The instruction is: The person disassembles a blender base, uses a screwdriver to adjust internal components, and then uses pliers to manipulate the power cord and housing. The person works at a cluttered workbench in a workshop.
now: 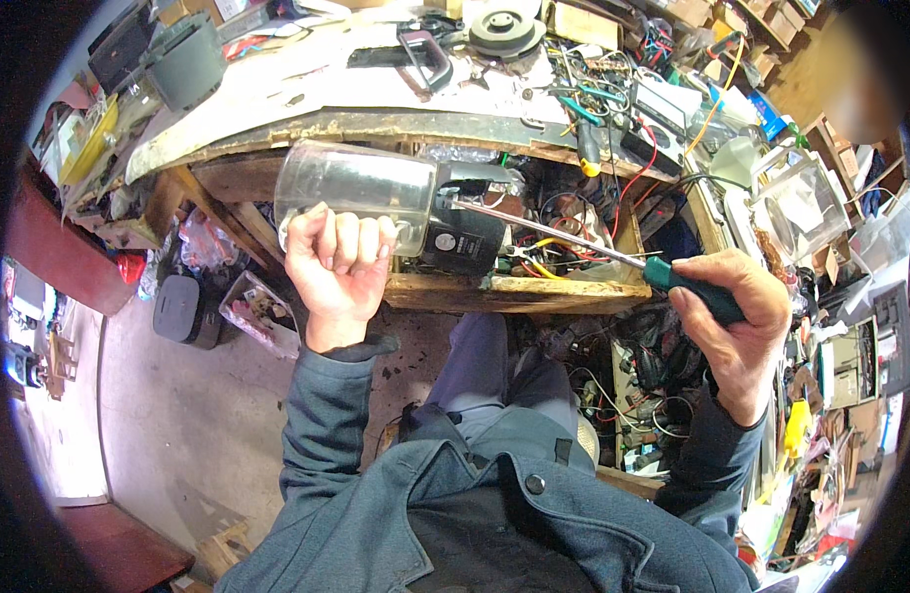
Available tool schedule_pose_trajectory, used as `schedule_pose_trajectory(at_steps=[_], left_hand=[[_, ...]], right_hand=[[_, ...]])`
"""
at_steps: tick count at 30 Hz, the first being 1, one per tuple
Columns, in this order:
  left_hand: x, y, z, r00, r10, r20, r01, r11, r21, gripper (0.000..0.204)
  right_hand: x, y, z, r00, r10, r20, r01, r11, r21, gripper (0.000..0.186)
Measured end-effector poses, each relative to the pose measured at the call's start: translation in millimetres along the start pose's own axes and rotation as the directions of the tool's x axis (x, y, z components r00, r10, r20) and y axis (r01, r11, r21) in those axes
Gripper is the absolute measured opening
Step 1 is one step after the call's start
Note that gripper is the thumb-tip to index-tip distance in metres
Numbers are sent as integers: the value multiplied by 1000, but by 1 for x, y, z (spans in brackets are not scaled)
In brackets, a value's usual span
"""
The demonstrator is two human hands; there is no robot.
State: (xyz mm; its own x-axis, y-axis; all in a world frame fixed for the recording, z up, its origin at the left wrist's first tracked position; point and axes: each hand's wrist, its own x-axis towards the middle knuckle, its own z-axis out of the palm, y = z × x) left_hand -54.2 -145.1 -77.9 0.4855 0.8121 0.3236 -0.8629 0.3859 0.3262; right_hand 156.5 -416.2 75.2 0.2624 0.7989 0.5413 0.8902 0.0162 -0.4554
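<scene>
My left hand (338, 262) is closed around the near side of a clear plastic jar (351, 178), which lies sideways in the air over an open drawer. A black end piece (465, 235) is fitted on the jar's right end. In my right hand (740, 316) is a screwdriver (707, 289) with a green handle, gripped between thumb and fingers. Its long metal shaft slants up to the left, and the tip meets the black piece near its upper left part. Whether the tip sits in a screw is too small to tell.
Below the jar, the open wooden drawer (564, 289) holds wires and pliers. Behind it runs a worn workbench (307, 91) carrying a round grey pulley-like part (501, 35) and a dark frame. Cables, boxes and a clear bin (801, 212) crowd the right; another person is at the upper right.
</scene>
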Motion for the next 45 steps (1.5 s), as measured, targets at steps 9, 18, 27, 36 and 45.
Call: schedule_pose_trajectory(at_steps=[9, 18, 27, 36, 45], left_hand=[[0, 1, -2, 1000, 6, 28, -6, 1000, 0, 52], [0, 1, -4, 998, -13, 58, 14, 1000, -22, 53], [1, 0, -1, 1000, -3, 22, 2, 1000, 6, 52], [0, 0, -1, 1000, 6, 11, -6, 1000, 9, 51], [0, 0, -1, 1000, 8, -13, -8, 1000, -12, 52]], right_hand=[[5, 3, -4, 990, -137, 28, 139, 982, -129, 33], [5, -7, -4, 977, -204, 60, 212, 956, -201, 33], [4, -9, -4, 975, -216, 54, 223, 953, -206, 35], [4, -7, -4, 970, -227, 85, 240, 947, -215, 34], [20, -13, -10, 955, -226, 190, 272, 925, -265, 36]])
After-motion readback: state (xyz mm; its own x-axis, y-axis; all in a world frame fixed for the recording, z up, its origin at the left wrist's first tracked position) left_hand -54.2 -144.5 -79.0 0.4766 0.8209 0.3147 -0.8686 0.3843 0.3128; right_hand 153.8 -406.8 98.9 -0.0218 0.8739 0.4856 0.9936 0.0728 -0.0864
